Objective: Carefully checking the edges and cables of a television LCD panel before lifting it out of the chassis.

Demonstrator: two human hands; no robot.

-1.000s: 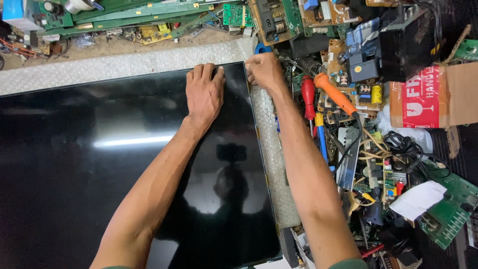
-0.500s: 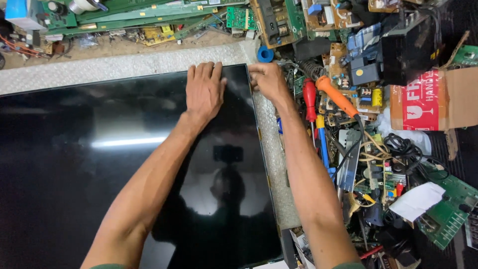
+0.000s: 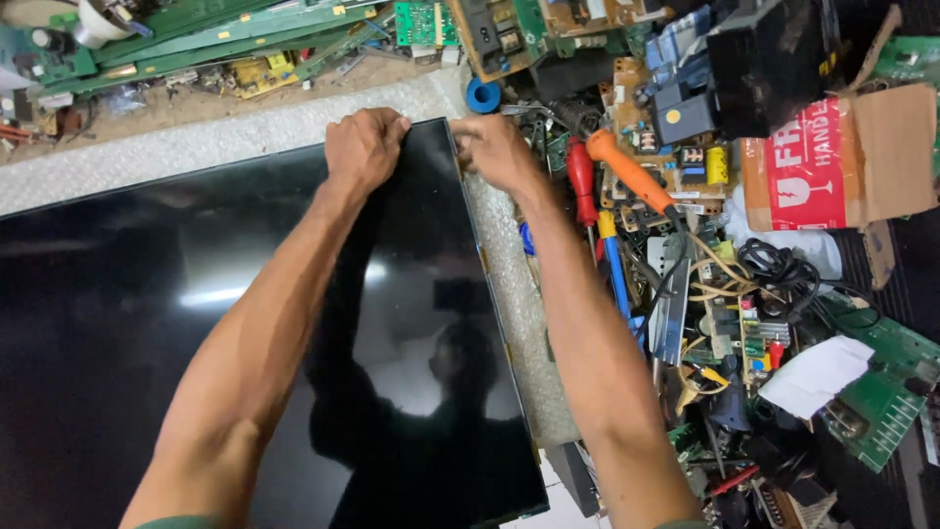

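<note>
Left hand: the left hand (image 3: pixel 364 147) is curled into a loose fist, fingers hooked over the far edge of the flat screen panel (image 3: pixel 147 343), just short of its far right corner.
Right hand: the right hand (image 3: pixel 497 149) is closed in a pinch right at that corner, fingertips on the thin frame edge (what they nip, if anything beyond the edge, I cannot tell).
Panel: large, black and glossy, lying flat, face up, on a pale textured mat (image 3: pixel 196 147) over the worktop; it fills the left and middle of the view.
Beside the right hand: a blue tape roll (image 3: pixel 482 95) just beyond it, a red-handled tool (image 3: pixel 582 167) and an orange-handled screwdriver (image 3: pixel 627 174) near it.
Further out: green circuit boards (image 3: pixel 196 39) along the far side, a cardboard box (image 3: pixel 842 162) with a red label, tangled cables (image 3: pixel 774 264).
Doing it well: judging by the grips, work at the corner wants a gentle, even pull from both hands, close together, without twisting the thin panel or pressing on the glass.
</note>
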